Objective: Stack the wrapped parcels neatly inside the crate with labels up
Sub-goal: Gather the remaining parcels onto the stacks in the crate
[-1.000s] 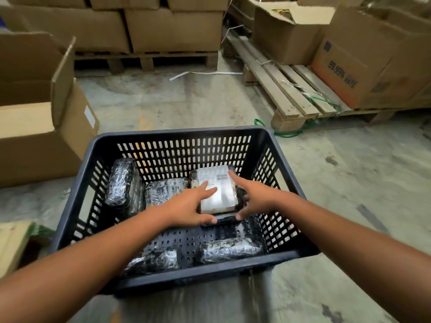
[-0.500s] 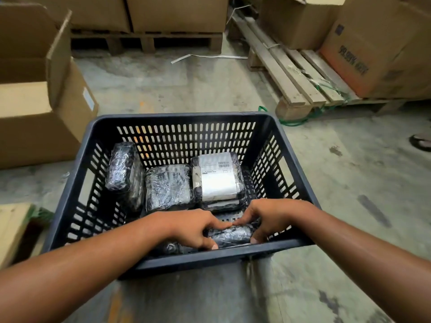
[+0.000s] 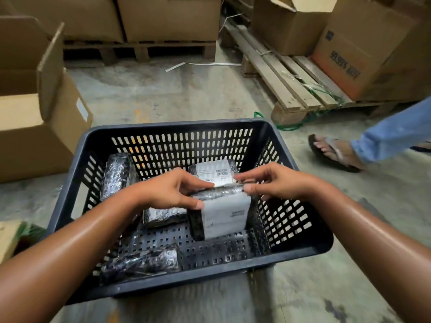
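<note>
In the black slotted crate (image 3: 303, 250), low centre of frame, one wrapped parcel (image 3: 142, 262) lies by the near wall. Mid-frame, left hand (image 3: 170, 191) and right hand (image 3: 277, 180) clamp a tilted labelled parcel (image 3: 224, 210) by its upper edge. Behind it lies a label-up parcel (image 3: 213, 172); another parcel (image 3: 116, 173) leans left.

Both hands hold one wrapped parcel (image 3: 224, 212) tilted on edge above the floor of the dark slatted crate (image 3: 177, 279), its white label facing the near wall. The left hand (image 3: 170, 192) grips its left end, the right hand (image 3: 277, 180) its top right corner. Behind it, toward the crate's far wall, lies a labelled parcel (image 3: 213, 171), label up.
</note>
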Available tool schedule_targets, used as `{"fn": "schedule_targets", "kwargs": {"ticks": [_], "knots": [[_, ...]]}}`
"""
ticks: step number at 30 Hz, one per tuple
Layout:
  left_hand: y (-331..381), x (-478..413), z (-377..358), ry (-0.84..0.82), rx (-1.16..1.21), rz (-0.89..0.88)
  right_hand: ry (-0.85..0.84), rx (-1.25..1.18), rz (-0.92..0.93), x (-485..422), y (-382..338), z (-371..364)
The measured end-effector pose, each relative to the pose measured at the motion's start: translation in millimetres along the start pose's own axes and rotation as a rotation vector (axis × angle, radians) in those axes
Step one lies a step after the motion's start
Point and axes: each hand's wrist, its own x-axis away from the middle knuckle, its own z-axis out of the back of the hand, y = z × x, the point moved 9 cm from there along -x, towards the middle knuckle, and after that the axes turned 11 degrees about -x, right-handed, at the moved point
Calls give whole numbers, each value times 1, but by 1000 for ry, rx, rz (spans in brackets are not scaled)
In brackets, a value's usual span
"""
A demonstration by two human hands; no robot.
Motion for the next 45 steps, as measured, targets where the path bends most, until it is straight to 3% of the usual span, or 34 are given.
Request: {"fn": "schedule_targets", "kwargs": {"ticks": [8, 16, 19, 25, 30, 36, 39, 45], "knots": [[3, 14, 55, 150, 289, -10, 321, -138, 325, -5, -33, 12], [21, 16, 53, 582, -67, -145, 437, -325, 303, -6, -20, 22], [17, 12, 25, 467, -325, -166, 427, -458, 231, -8, -14, 22], [-2, 2, -3, 364, -590, -56, 430, -414, 89, -10, 1, 18], [-11, -5, 0, 317, -531, -84, 432, -346, 32, -11, 2, 17], [-24, -9, 11, 277, -406, -2, 136, 169, 59, -14, -4, -17], [-32, -12, 14, 276, -366, 43, 137, 403, 50, -21, -3, -23], [-41, -31, 16, 255, -389, 115, 163, 466, -16, -41, -5, -9]]}}
